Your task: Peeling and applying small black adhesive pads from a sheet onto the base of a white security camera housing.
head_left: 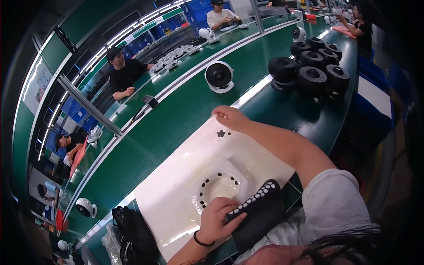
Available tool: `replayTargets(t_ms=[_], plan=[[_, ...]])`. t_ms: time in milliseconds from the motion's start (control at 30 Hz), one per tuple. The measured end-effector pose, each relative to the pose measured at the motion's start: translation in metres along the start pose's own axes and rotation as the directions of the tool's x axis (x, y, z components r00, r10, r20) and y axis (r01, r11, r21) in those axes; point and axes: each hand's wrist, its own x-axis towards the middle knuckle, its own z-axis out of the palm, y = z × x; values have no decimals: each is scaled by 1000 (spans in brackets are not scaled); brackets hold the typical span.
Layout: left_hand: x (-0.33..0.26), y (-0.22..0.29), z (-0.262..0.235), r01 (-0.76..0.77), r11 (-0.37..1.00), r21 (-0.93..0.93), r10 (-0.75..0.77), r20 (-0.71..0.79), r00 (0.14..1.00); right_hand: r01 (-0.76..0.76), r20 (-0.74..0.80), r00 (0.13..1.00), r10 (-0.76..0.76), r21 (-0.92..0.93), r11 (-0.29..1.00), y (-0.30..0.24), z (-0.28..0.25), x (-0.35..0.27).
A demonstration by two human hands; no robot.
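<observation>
My left hand (218,221), with a black band on its wrist, has thumb and fingers closed on the edge of a black sheet with white round pads (258,196). Beyond that hand, a ring of small black dots (201,194) lies on clear, crinkled plastic film over a white mat (163,190). At the mat's far corner is my right hand (232,119), its fingers curled together; whatever they pinch is too small to make out. Just below that hand, a cluster of black dots (221,133) forms a flower shape, with a single dot beside it.
A white fan-like device with a black round front (219,76) stands on the green bench (185,108). Several black round units (312,77) crowd the bench at right. A black bag (132,238) lies left of the mat. Co-workers sit across the bench, one in black (126,77).
</observation>
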Motion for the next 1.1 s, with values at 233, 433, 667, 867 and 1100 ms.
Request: replayTargets(t_ms=[233, 433, 667, 867, 1100], plan=[[-19, 4, -15, 156, 980, -127, -177, -177, 968, -188, -223, 964, 145, -187, 964, -12, -72, -69], [-31, -56, -47, 295, 782, -548, -534, -347, 771, -283, -338, 926, 167, -333, 899, -26, -123, -121], [-56, -95, -91, 481, 682, -550, -657, -173, 734, -197, -248, 958, 140, -224, 954, -61, -98, -156], [-60, -89, -95, 420, 797, -433, -556, -255, 791, -336, 160, 942, 296, 495, 801, -130, -57, -224], [-64, -92, -104, 512, 767, -388, -621, -243, 746, -325, 905, 193, 378, -305, 895, -116, -21, -330]])
